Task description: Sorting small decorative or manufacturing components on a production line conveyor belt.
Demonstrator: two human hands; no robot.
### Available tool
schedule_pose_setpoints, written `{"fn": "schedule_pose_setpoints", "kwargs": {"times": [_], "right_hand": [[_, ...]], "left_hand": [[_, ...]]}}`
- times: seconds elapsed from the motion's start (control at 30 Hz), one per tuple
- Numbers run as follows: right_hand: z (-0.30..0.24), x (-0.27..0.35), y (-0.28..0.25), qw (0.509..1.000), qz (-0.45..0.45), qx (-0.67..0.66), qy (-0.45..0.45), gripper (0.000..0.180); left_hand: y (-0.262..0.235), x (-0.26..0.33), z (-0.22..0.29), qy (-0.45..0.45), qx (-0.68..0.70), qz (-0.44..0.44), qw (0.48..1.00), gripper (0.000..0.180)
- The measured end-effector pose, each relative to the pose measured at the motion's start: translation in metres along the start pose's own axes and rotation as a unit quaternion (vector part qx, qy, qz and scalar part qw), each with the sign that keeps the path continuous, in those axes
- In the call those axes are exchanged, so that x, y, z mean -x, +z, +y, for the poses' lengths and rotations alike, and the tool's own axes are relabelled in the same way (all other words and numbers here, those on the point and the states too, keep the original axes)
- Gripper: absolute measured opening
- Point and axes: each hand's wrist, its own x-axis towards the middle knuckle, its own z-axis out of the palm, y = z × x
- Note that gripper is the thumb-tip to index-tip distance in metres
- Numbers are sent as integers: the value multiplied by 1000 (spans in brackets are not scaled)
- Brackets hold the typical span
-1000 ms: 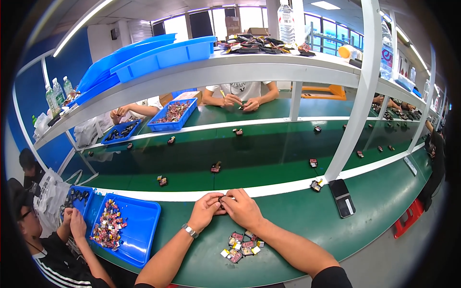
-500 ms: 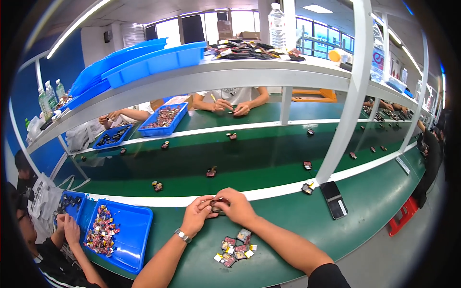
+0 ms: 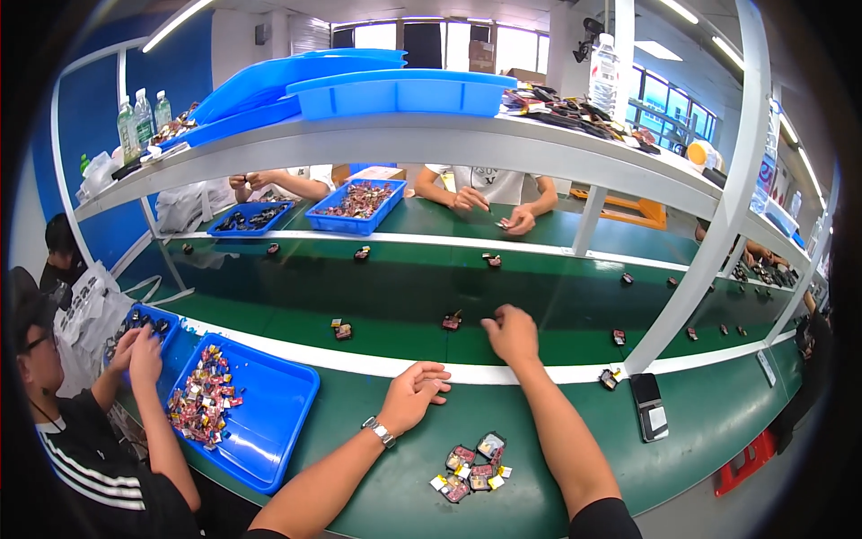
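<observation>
Two hands over green table: right hand [image 3: 512, 334] reached onto belt [image 3: 395, 296], fingers curled, grip unclear. Left hand [image 3: 413, 393] rested half-open, empty, near small parts pile [image 3: 471, 465].

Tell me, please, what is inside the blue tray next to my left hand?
The blue tray holds a heap of small multicoloured parts at its left end; the right part shows bare blue floor. What lies under the heap is hidden.
</observation>
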Motion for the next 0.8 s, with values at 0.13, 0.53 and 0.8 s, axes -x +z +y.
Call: {"fn": "schedule_pose_setpoints", "kwargs": {"times": [0.13, 0.53, 0.8], "right_hand": [[-70, -4, 23, 992, -99, 29, 79, 68], [-64, 43, -40, 922, -246, -248, -168, 63], [-84, 93, -93, 903, -273, -174, -282, 58]], "left_hand": [[-6, 2, -2, 13, -28, 12, 999, 23], [-15, -5, -6, 15, 78, 119, 990, 19], [-26, -4, 4, -113, 54, -209, 970, 37]]}}
